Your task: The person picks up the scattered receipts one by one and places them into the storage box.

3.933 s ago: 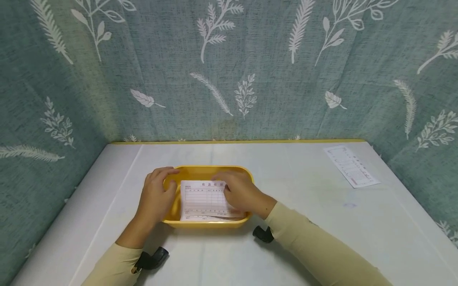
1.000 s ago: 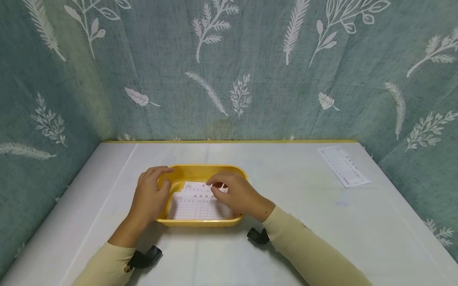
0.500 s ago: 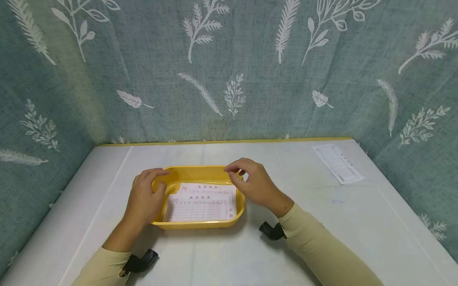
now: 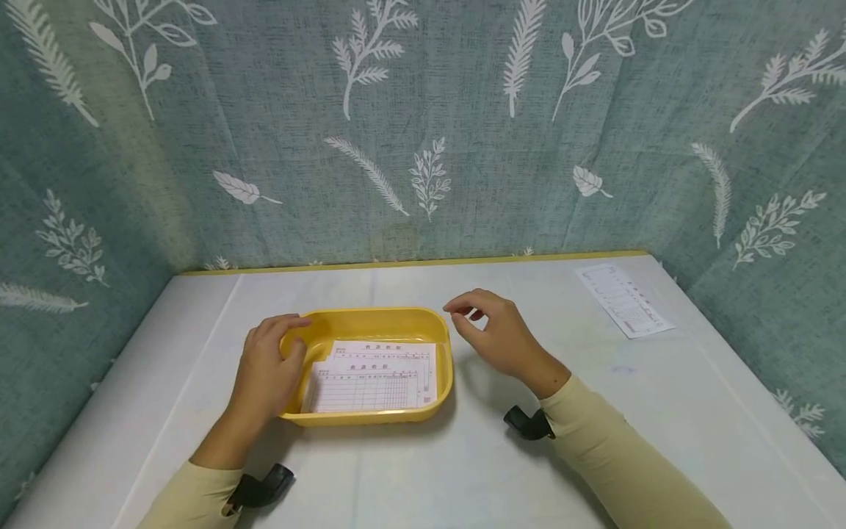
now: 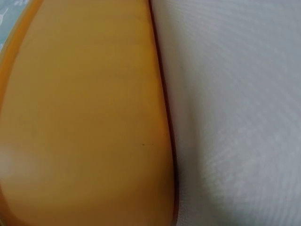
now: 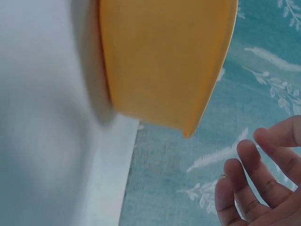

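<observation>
A yellow plastic basin (image 4: 370,320) stands on the white table, with printed receipt slips (image 4: 370,386) lying in it in two overlapping layers. My left hand (image 4: 269,364) holds the basin's left end, its fingers bent over the rim and the thumb on the inner side. The left wrist view shows the basin's outer wall (image 5: 89,113) but not the hand. Just off the basin's right end is my right hand (image 4: 499,332), held in the air with fingers loosely bent and nothing between them. In the right wrist view its spread fingers (image 6: 249,155) are apart from the basin.
Another printed slip (image 4: 624,300) lies at the table's back right. A green cloth with white leaf patterns (image 4: 463,88) walls in the back and both sides. Black wrist cameras (image 4: 529,423) hang below both forearms, close over the tabletop (image 4: 423,477).
My right hand has left the basin's inside, moving right past its rim. The slips, earlier under that hand, now lie uncovered, shifted into two offset layers. My left hand stays at the basin.
</observation>
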Demonstrator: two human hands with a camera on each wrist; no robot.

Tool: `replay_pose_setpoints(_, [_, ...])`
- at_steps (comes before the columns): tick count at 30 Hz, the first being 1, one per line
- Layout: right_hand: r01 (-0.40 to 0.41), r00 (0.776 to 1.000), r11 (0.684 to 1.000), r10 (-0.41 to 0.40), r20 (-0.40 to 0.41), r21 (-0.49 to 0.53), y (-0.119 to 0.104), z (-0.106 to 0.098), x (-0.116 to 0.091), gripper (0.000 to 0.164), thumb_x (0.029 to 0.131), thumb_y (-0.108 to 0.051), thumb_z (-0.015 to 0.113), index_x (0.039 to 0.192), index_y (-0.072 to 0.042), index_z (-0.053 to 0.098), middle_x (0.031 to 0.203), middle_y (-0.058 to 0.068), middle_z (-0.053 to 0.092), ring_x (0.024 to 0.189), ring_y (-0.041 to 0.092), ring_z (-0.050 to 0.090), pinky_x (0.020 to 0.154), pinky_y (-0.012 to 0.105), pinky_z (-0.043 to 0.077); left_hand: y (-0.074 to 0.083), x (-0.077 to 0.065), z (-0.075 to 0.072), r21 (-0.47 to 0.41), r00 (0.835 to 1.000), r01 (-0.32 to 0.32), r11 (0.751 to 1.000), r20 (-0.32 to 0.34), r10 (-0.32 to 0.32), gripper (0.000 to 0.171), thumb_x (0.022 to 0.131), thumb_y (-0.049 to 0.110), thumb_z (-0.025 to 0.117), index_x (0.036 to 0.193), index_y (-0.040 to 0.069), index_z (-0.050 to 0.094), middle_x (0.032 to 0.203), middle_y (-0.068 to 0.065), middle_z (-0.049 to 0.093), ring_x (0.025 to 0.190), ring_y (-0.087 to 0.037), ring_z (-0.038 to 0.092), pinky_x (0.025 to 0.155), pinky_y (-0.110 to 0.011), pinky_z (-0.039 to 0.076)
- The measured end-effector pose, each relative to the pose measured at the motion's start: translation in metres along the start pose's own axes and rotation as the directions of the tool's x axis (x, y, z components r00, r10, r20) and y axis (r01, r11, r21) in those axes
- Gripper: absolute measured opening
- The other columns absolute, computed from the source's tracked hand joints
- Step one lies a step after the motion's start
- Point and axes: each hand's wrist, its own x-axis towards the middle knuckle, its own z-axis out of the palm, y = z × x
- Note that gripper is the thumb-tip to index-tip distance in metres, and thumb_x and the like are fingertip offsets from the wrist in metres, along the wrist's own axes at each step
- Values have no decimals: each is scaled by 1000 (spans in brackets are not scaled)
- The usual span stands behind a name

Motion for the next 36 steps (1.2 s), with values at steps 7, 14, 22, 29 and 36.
replay_pose_setpoints(7, [-29, 1000, 999, 30, 7, -41, 12, -8, -8, 17, 95, -9, 63, 109, -9, 73, 105, 3, 72, 96, 16, 65, 83, 37, 56, 1, 0, -2, 3, 1000, -1, 1000, -6, 1, 33, 98, 11, 49, 125, 6, 66, 141, -17, 53, 130, -41, 43, 108, -63, 35])
replay_pose_setpoints(14, [-53, 999, 997, 53, 6, -63, 23, -17, -16, 18, 95, -9, 64, 111, -7, 72, 107, 9, 72, 96, 18, 64, 84, 39, 56, 0, 1, 0, -4, 1000, 3, 1000, 1, -3, 33, 98, 12, 48, 125, 5, 66, 141, -18, 53, 131, -41, 43, 109, -63, 35])
replay_pose_setpoints(22, [-120, 993, 988, 119, -17, -98, 40, -36, -17, 21, 96, -12, 63, 115, -8, 70, 112, 11, 71, 100, 22, 64, 86, 43, 55, 2, 0, 0, -3, 1000, 16, 1000, -3, -16, 33, 98, 12, 48, 125, 6, 66, 141, -17, 53, 131, -41, 43, 108, -63, 35])
replay_pose_setpoints(29, [-284, 959, 958, 284, -17, -27, 64, -57, -12, 27, 99, -14, 60, 124, -7, 65, 123, 16, 66, 109, 28, 61, 93, 44, 50, 3, -1, -2, -3, 1000, 21, 1000, -5, -21, 32, 98, 12, 50, 125, 5, 66, 141, -17, 53, 131, -41, 43, 109, -63, 35])
replay_pose_setpoints(36, [-391, 920, 920, 391, -23, 4, 87, -72, -15, 30, 100, -15, 58, 129, -6, 61, 131, 20, 62, 116, 31, 57, 100, 47, 47, 3, -1, 0, -11, 999, 34, 999, -1, -34, 33, 98, 12, 49, 125, 6, 66, 142, -17, 53, 132, -40, 43, 109, -63, 35])
